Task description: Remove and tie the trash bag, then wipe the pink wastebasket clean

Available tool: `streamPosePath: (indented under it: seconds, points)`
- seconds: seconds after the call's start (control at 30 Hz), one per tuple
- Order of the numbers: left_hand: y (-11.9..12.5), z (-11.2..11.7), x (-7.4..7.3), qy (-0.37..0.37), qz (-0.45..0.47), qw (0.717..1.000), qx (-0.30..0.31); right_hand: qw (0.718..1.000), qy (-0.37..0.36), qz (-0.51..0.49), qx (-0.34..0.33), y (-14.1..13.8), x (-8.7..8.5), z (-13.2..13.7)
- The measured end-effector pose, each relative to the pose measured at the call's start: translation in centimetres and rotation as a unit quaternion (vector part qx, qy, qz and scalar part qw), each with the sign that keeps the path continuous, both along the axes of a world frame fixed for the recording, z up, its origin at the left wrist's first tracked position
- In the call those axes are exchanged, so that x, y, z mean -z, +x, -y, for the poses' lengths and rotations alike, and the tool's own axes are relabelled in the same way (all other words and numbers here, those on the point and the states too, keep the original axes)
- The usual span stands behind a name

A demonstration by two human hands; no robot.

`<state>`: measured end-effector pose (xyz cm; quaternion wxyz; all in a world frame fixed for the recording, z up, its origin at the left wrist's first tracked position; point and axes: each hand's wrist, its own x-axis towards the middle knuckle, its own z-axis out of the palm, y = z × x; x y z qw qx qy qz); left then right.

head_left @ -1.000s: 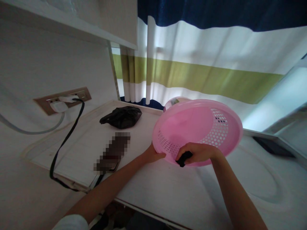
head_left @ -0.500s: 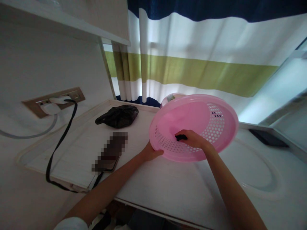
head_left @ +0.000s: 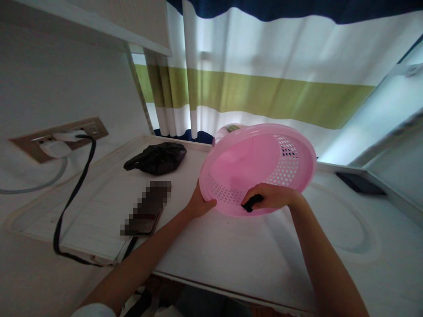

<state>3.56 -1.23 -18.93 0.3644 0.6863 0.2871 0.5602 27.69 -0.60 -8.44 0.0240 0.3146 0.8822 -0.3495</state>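
Note:
A round pink plastic basket [head_left: 254, 163] with a perforated wall is tilted up on its near edge over a white table [head_left: 231, 259], its inside facing me. My left hand [head_left: 198, 203] grips the basket's lower left rim. My right hand [head_left: 269, 197] is closed on a small black cloth [head_left: 251, 203] and presses it against the basket's lower rim.
A black plastic bag [head_left: 155, 158] lies at the back of the table. A dark phone [head_left: 145, 213] sits nearer, with a black cable [head_left: 71, 198] running to a wall socket [head_left: 56, 138]. A striped curtain [head_left: 264, 88] hangs behind. A dark flat object [head_left: 360, 184] lies at far right.
My right hand with the black cloth went from the near rim into the basket's inside and has come back down to the lower rim. The basket stays tilted in my left hand.

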Motion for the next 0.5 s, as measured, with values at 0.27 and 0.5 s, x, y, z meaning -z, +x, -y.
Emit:
streamPosePath:
  seconds: [0.27,0.5]
  points:
    - [-0.5,0.0,-1.0,0.044,-0.006,0.996,-0.083,0.954,0.241,-0.046,0.171,-0.8,3.4,-2.8]
    - [0.3,0.4,-0.8,0.055,-0.022,0.997,-0.042,0.955,0.245,-0.051,0.162,-1.6,4.3,-2.9]
